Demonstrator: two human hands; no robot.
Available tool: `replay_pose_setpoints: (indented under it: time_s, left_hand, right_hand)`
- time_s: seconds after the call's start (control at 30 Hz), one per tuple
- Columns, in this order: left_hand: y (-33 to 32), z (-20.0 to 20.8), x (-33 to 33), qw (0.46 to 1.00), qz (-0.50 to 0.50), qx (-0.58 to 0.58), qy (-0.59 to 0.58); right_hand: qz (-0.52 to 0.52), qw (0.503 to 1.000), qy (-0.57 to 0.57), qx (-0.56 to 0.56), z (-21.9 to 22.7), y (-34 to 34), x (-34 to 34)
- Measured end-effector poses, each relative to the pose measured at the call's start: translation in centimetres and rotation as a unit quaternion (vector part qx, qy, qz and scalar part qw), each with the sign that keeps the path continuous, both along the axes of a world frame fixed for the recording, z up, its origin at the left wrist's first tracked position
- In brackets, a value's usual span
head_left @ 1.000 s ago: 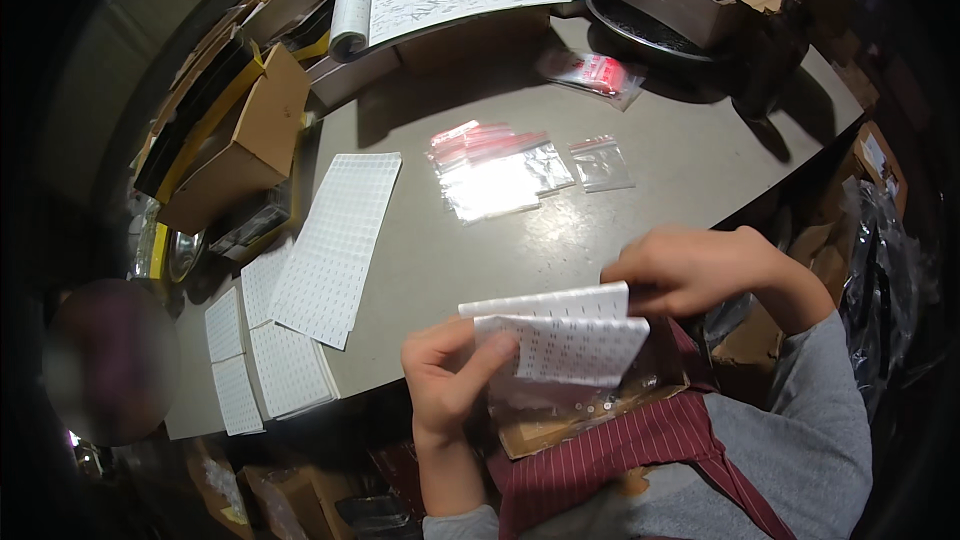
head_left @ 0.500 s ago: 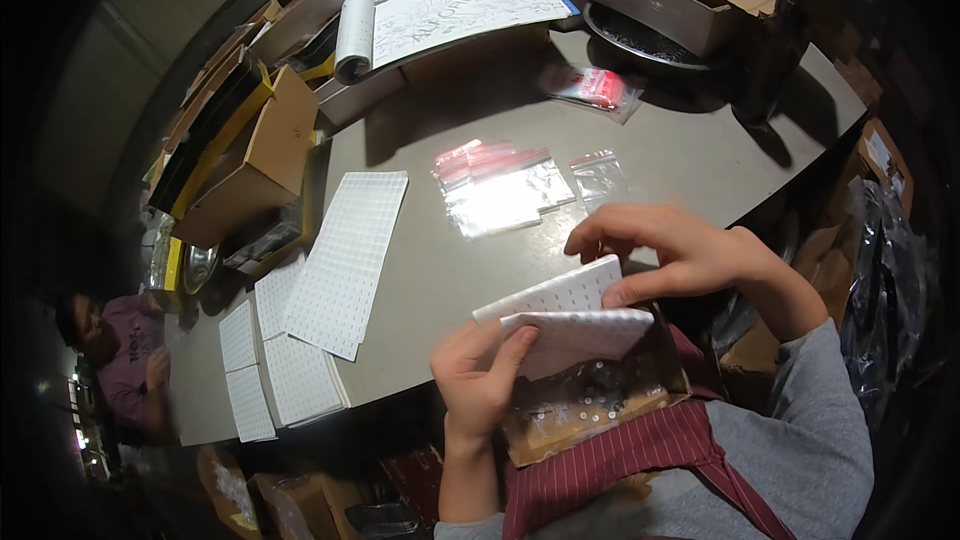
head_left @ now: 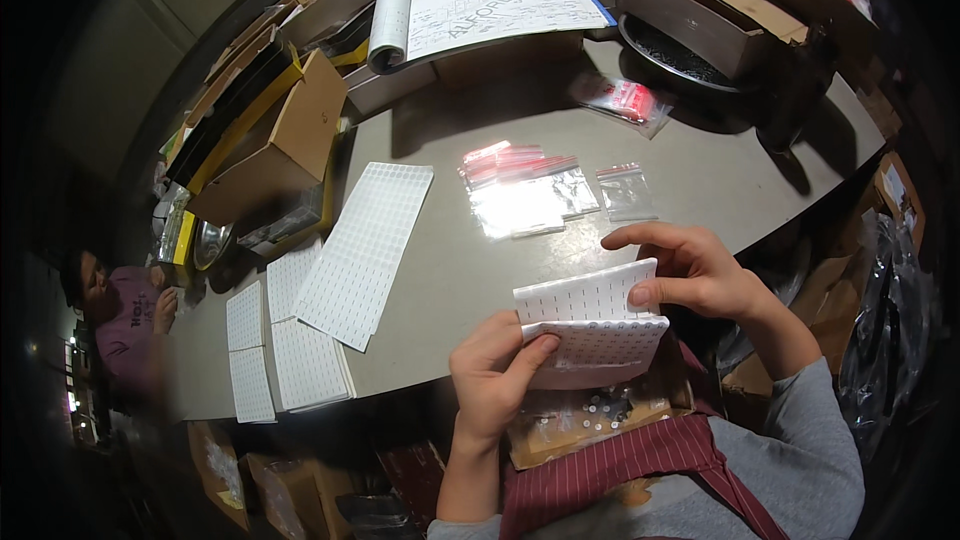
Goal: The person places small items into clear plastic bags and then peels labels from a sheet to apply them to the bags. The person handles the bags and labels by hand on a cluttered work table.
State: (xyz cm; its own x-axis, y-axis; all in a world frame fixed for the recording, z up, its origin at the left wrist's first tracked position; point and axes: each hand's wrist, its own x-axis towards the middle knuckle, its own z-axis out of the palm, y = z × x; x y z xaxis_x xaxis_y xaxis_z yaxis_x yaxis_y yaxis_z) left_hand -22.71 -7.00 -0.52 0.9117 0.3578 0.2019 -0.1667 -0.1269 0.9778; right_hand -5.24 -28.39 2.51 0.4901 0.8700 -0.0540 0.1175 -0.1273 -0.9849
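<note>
My left hand (head_left: 490,370) grips the near left corner of a folded white label sheet (head_left: 595,343), its thumb on the front face. The sheet is covered with rows of small dark marks and bends into two upright leaves. At the right end of the rear leaf, my right hand (head_left: 690,270) holds the paper, thumb in front and index finger stretched over the top. Beneath the sheet, at my lap, is a shallow cardboard box (head_left: 540,452) with small round pieces (head_left: 603,408) in it. The folded sheet hides part of the box.
Stacked label sheets (head_left: 370,240) lie at the left of the grey table (head_left: 430,290). Clear zip bags (head_left: 525,200) lie mid-table, a red-marked packet (head_left: 625,100) farther back. Cardboard boxes (head_left: 275,155), a flip pad (head_left: 490,15) and a dark bowl (head_left: 680,60) line the back. Another person (head_left: 125,325) sits far left.
The view has shifted, so the scene sits farther right. The folded sheet has tilted, showing more of the front leaf's printed face. Both hands keep their hold.
</note>
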Motion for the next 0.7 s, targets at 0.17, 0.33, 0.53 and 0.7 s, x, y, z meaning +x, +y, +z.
replay_pose_setpoints:
  time_s: [0.17, 0.33, 0.53, 0.7]
  left_hand:
    - [0.0, -1.5, -0.6, 0.997, 0.006, -0.071, -0.028]
    - [-0.4, -0.6, -0.6, 0.975, 0.011, -0.222, -0.022]
    - [-0.5, -0.5, -0.9, 0.977, 0.005, -0.215, -0.004]
    - [0.1, -0.3, -1.2, 0.976, -0.035, -0.217, -0.003]
  right_hand:
    - [0.049, 0.997, -0.048, -0.022, 0.3, -0.4, 0.4]
    - [0.140, 0.983, -0.079, 0.093, -1.6, -0.8, 1.1]
    - [0.097, 0.943, -0.285, 0.140, -0.7, 0.1, 0.9]
    - [0.089, 0.876, -0.450, 0.147, -1.0, 0.4, 0.8]
